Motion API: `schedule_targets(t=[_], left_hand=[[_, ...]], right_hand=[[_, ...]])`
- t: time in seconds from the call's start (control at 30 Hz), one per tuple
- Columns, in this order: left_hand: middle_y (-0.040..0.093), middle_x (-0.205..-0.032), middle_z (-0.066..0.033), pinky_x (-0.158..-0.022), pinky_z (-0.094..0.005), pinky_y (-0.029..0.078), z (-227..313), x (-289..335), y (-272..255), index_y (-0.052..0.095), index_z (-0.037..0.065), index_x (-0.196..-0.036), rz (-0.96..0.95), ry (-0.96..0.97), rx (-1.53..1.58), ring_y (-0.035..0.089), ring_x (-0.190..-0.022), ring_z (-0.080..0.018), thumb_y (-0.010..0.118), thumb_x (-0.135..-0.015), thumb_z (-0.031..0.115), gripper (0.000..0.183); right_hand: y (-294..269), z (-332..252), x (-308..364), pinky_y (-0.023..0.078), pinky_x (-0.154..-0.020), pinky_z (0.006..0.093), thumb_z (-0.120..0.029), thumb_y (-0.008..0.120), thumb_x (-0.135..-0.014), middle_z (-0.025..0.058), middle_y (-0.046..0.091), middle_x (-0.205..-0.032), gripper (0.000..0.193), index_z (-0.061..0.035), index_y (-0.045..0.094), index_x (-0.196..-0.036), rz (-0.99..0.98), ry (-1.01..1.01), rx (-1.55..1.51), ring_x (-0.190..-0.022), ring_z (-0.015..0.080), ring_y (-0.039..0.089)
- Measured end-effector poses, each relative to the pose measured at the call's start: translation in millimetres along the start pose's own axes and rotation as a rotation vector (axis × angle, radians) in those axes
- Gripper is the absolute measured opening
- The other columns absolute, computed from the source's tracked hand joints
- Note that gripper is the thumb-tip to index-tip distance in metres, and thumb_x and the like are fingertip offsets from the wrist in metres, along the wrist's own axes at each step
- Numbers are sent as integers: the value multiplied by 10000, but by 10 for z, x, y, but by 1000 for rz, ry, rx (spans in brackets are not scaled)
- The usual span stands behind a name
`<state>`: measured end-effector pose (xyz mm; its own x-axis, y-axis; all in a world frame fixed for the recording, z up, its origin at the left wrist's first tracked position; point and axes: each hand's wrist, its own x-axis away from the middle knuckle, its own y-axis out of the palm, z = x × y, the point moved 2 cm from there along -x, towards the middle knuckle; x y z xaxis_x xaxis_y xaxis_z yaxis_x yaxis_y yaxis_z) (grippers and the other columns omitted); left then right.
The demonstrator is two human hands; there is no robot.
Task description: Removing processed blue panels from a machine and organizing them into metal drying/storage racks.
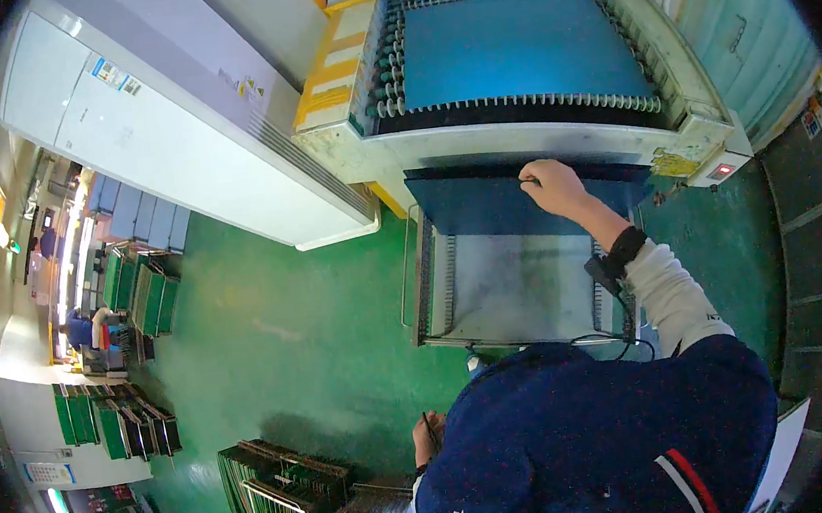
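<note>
My right hand [554, 190] is closed in a pinch at the upper edge of a dark blue flat panel [485, 206]. The panel stands on edge at the far end of a slotted metal rack cart [516, 286], in front of the machine. More dark sheet edges show right behind it. My left hand [427, 438] is low beside my body, its fingers curled round a thin dark thing I cannot make out. Close below that hand stand racks of green boards [285, 492].
A roller conveyor machine [537, 126] carries a large blue panel [520, 47]. A tall white air conditioner [165, 131] stands at the left. Several board racks [117, 419] and a person [80, 329] are farther left. Dark grey panelling [815, 241] borders the right side.
</note>
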<state>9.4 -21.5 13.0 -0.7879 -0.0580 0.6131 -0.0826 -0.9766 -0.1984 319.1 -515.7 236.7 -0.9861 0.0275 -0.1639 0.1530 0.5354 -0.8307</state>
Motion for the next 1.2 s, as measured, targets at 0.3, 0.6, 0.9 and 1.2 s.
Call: schedule_targets(t=[0.3, 0.6, 0.9, 1.2], left_hand=[[635, -997, -189, -622, -364, 521, -131, -130, -78, 535, -51, -1118, 146, -348, 420, 646, -772, -295, 597, -877, 192, 348], [665, -926, -164, -546, -325, 505, -77, -117, -106, 571, -7, -1059, 102, -268, 406, 647, -679, -250, 586, -876, 217, 289], [648, -797, -125, -517, -316, 483, -132, -147, -123, 580, 3, -951, 127, -249, 276, 623, -624, -216, 624, -852, 208, 232], [612, -809, -134, -547, -326, 500, -73, -18, 4, 554, -29, -936, 159, -87, 430, 610, -631, -240, 635, -844, 158, 224]], right_hand=[[111, -18, 117, 453, -796, 424, -117, 672, -730, 116, 613, -925, 213, -60, 608, -925, 131, -35, 179, -919, 320, 556], [445, 306, 116, 481, -745, 460, -216, 661, -738, 157, 630, -857, 192, -46, 636, -823, -205, 186, 367, -885, 343, 600], [594, 573, -119, 495, -766, 453, -204, 654, -705, 171, 646, -866, 193, -47, 666, -817, -285, 201, 487, -876, 345, 620], [479, 340, -117, 497, -768, 442, -210, 662, -711, 155, 655, -880, 194, -67, 672, -842, -215, 270, 442, -887, 330, 624]])
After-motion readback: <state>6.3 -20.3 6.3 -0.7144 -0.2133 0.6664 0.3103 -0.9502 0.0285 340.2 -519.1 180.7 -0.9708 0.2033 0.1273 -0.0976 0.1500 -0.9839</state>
